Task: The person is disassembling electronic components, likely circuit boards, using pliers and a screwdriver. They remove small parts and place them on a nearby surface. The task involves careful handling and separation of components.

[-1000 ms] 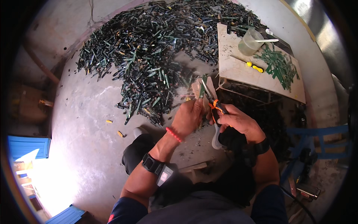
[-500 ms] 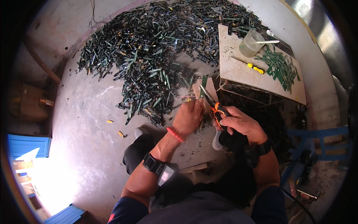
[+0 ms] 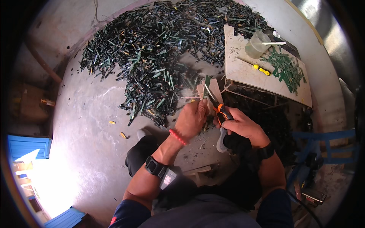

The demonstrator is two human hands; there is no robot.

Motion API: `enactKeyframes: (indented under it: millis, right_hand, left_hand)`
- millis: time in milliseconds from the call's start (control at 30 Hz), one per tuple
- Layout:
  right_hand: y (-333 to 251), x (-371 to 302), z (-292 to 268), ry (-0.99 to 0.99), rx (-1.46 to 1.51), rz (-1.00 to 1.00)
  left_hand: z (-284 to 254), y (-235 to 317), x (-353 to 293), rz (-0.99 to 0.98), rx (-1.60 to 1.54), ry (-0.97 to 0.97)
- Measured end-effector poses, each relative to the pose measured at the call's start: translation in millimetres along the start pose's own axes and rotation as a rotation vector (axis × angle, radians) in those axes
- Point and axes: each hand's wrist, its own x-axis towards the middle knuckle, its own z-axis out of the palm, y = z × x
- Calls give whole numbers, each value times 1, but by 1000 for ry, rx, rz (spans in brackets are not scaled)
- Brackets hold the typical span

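Note:
My left hand (image 3: pixel 192 115) is closed around the lower end of a narrow dark green circuit board strip (image 3: pixel 207 81), pinching it between thumb and fingers. In my right hand (image 3: pixel 245 124) are long-nose pliers (image 3: pixel 219 108) with orange and black handles. Their jaws point up and left and lie against the strip just above my left thumb. Behind the strip is a flat light-brown board (image 3: pixel 215 89). Whether the jaws grip a part on the strip is too small to tell.
A big heap of dark circuit board strips (image 3: pixel 148 57) spreads over the floor ahead. At right, a low table (image 3: pixel 237 72) bears a translucent plastic jug (image 3: pixel 257 45), a yellow-handled screwdriver (image 3: pixel 261 70) and a pile of green strips (image 3: pixel 285 70). Blue plastic stools (image 3: pixel 29 147) stand left.
My right hand has shifted slightly up and left, its fingers drawn further round the plier handles. My left hand and the strip have hardly moved.

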Motion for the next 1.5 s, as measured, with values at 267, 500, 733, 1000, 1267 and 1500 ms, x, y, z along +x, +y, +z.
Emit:
enactKeyframes:
  millis: [267,500,733,1000,1267,1500]
  right_hand:
    - [0,-4,-20,8,154,97]
    - [5,-5,-38,658,-201,-72]
    - [16,-13,-103,1114,-562,219]
    - [16,-24,-124,1239,-672,270]
    - [17,-4,-145,1327,-819,391]
    - [20,8,-155,1456,-736,356]
  left_hand:
    - [1,2,1,-26,-65,-14]
    - [3,10,1,-189,-272,-98]
    - [0,16,-1,-217,-375,-173]
    - [8,23,0,-290,-497,-202]
    - [11,18,3,-269,-475,-243]
    - [8,21,1,-248,-415,-253]
